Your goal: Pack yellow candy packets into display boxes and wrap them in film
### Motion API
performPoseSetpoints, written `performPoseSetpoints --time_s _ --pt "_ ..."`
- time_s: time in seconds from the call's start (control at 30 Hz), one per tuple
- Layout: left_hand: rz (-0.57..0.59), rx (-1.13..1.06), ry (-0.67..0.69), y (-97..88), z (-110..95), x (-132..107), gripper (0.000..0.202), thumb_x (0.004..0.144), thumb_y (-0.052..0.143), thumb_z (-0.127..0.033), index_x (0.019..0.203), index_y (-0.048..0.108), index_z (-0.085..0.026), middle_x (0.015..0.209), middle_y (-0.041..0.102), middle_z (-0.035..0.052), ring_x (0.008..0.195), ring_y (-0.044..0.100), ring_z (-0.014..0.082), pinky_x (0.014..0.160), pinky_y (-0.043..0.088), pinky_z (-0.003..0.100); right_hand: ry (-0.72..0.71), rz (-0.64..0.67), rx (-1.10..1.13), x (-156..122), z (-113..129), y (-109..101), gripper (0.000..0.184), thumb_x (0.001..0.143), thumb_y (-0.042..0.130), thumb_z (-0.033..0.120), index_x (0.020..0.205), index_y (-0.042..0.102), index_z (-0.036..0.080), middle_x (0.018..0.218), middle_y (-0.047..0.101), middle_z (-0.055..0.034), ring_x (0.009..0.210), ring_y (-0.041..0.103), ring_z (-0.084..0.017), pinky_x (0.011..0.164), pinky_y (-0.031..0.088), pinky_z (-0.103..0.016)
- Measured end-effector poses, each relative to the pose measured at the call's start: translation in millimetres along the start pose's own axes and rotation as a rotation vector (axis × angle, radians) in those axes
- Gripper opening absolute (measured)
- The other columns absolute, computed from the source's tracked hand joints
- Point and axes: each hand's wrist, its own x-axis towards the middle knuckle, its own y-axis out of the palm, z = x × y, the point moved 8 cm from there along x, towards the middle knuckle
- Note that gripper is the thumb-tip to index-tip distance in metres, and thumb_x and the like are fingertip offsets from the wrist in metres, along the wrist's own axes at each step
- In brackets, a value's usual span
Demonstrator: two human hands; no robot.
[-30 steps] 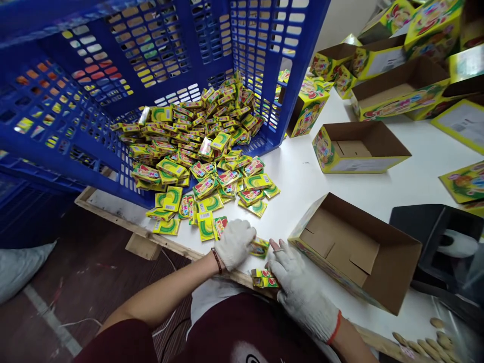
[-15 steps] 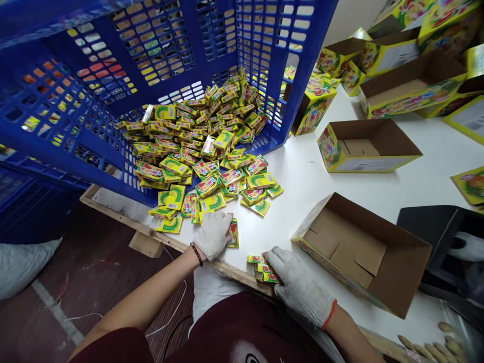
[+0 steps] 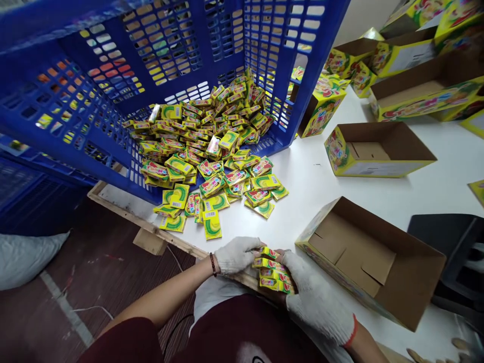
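My left hand, in a white knit glove, pinches the far end of a short row of small yellow-green candy boxes at the table's front edge. My right hand, gloved too with a red cuff edge, curls round the right side of the same row. The boxes stand side by side on their narrow sides; my fingers partly hide them. Beyond my hands, a heap of matching boxes spills from a tipped blue crate onto the white table. One loose box lies flat, nearest my left hand.
An open display carton lies just right of my right hand, and a second carton stands behind it. More cartons crowd the back right. A black object sits at the right. The wooden table edge runs before me.
My left hand has moved right with a candy box, bringing it to the row at my right hand. The row is longer. The view has shifted slightly.
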Motion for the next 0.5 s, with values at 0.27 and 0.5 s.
performPoseSetpoints --time_s 0.27,0.5 --pt "-0.462 0.758 -0.578 -92.5 34 -55 0.065 0.072 0.079 -0.04 0.126 0.055 -0.013 0.132 0.054 0.0216 0.12 0.054 0.0401 0.096 0.049 0.051 -0.134 0.01 -0.301 14 11 15 0.063 0.062 0.054 0.006 0.122 0.065 0.018 0.121 0.063 -0.0149 0.115 0.055 -0.032 0.097 0.046 -0.048" --pt "-0.574 0.247 -0.221 -72.0 40 -49 0.05 0.08 0.055 -0.021 0.129 0.054 -0.016 0.136 0.058 0.0148 0.132 0.051 0.028 0.114 0.04 0.044 -0.284 -0.155 -0.198 -4 -12 21 0.088 0.066 0.06 0.009 0.151 0.039 0.016 0.143 0.052 -0.0197 0.141 0.039 -0.037 0.116 0.033 -0.059"
